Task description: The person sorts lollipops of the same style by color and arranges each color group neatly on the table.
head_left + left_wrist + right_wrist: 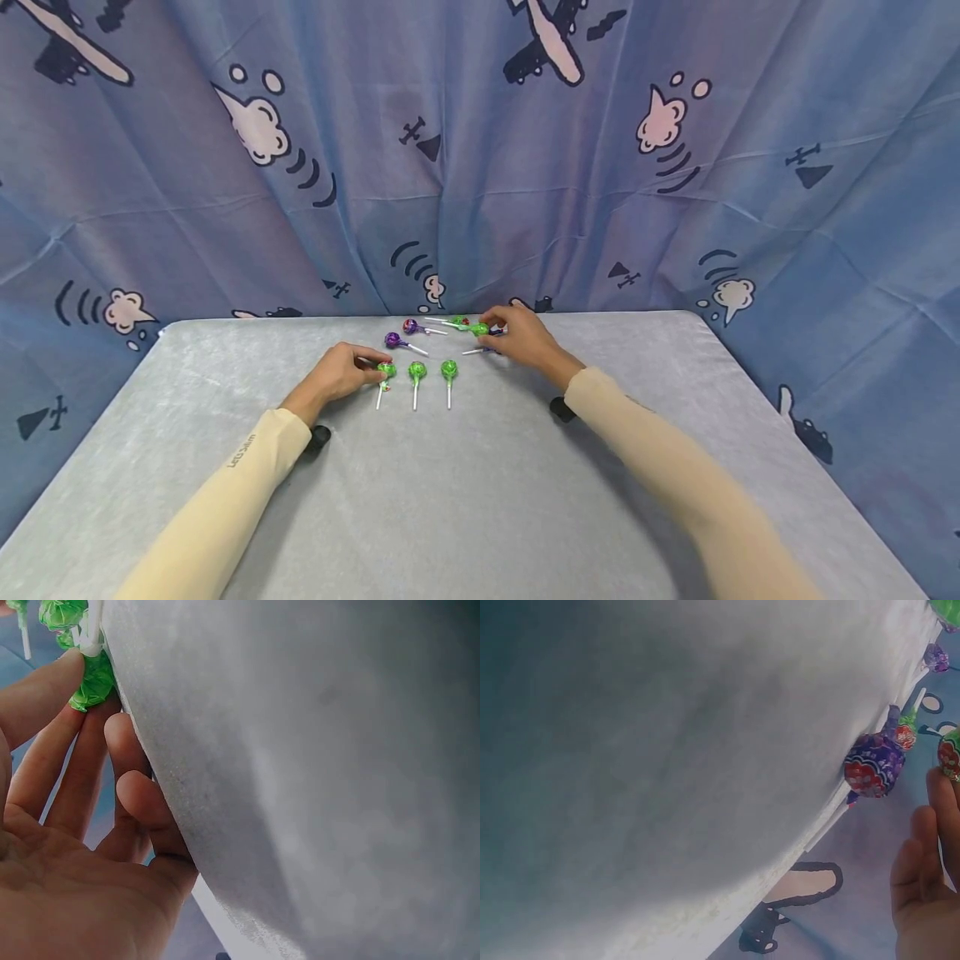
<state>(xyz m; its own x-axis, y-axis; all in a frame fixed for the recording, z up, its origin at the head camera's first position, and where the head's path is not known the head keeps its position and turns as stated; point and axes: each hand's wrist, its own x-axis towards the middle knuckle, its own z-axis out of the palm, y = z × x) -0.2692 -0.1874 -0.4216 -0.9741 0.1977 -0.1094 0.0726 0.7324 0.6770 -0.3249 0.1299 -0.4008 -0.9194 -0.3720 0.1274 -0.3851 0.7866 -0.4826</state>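
My left hand [343, 372] pinches the green-wrapped head of a lollipop [93, 684] between thumb and fingers, at the left end of a row of three green lollipops. To its right lie the middle green lollipop [417, 372] and the right one [449, 370], sticks toward me. Farther back, my right hand [522, 335] holds another green lollipop [478, 330] by its head, its stick pointing left. In the right wrist view, that lollipop's green and red wrapper [949, 753] shows at my fingertips. A purple lollipop [874, 766] lies beside this hand, mostly hidden by it in the head view.
Two purple lollipops, one farther back [410, 327] and one nearer [393, 340], lie behind the row. Another green lollipop [459, 321] lies near the table's back edge. A blue patterned curtain [480, 167] hangs behind the grey-covered table [465, 500].
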